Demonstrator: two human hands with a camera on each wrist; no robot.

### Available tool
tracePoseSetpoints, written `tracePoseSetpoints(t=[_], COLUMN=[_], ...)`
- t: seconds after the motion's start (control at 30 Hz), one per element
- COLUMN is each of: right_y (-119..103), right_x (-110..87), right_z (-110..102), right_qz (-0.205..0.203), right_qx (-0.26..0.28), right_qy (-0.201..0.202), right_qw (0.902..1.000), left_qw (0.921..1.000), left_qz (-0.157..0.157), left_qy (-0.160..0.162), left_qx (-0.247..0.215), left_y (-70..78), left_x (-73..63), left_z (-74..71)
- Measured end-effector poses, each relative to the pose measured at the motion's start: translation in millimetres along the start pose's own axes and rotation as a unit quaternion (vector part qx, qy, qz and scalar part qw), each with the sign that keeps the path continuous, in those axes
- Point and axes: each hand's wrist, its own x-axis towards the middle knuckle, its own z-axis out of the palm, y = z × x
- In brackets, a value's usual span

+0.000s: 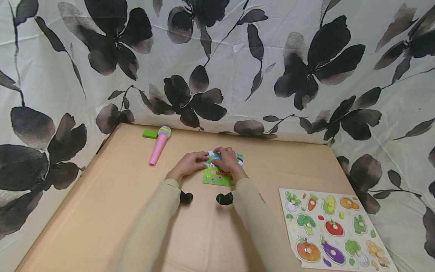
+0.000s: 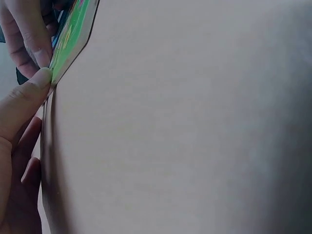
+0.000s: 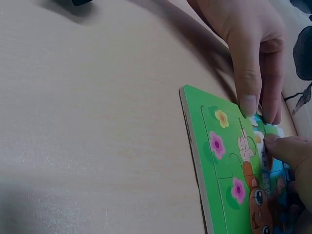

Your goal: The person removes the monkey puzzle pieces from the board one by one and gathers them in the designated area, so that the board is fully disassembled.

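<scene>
A jigsaw puzzle (image 1: 212, 177) with a green border, flowers and a brown cartoon animal lies flat near the middle of the table. My left hand (image 1: 190, 164) is at its left side, thumb and fairly straight fingers touching the edge. In the right wrist view, the left thumb (image 3: 248, 103) comes down right at the border. Over the upper part of the picture, my right hand (image 1: 225, 160) has its thumb and fingers bent round a small puzzle piece, mostly hidden by the fingers. The right thumb (image 3: 275, 141) is close beside the left fingertips.
A pink toy microphone (image 1: 158, 147) and a green block (image 1: 150, 134) lie at the back left of the table (image 1: 112, 196). To the right is a white board (image 1: 283, 200) with vegetable pictures. Floral fabric (image 1: 238, 68) hangs around the back and sides.
</scene>
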Motion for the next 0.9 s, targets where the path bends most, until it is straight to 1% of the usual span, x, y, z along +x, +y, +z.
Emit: tracePoseSetpoints(t=[0.23,0.4,0.53,0.67,0.8,0.9], right_y=[1.4,3.3,3.4,5.1,9.0,13.4], right_x=[-0.4,0.3,0.1,0.4,0.8,0.8], right_z=[3.2,6.7,8.2,7.6,3.8,0.3], right_qz=[-0.020,-0.044,-0.060,-0.069,-0.067,-0.052], right_qx=[0.024,0.058,0.094,0.110,0.119,0.136], right_qy=[0.032,0.053,0.053,0.050,0.050,0.047], right_qw=[0.9990,0.9959,0.9923,0.9902,0.9893,0.9882], left_qw=[1.0000,0.9999,0.9999,0.9998,0.9998,0.9998], left_qz=[-0.005,-0.005,-0.003,-0.004,0.000,-0.001], left_qy=[-0.003,-0.005,-0.003,-0.003,-0.003,-0.004], left_qx=[0.004,0.013,0.016,0.017,0.019,0.018], left_y=[-3.1,-2.2,-2.6,-2.0,-1.5,-1.3], left_x=[2.1,3.0,2.8,2.2,2.2,2.2], left_z=[2.1,2.1,2.2,1.4,0.1,-0.7])
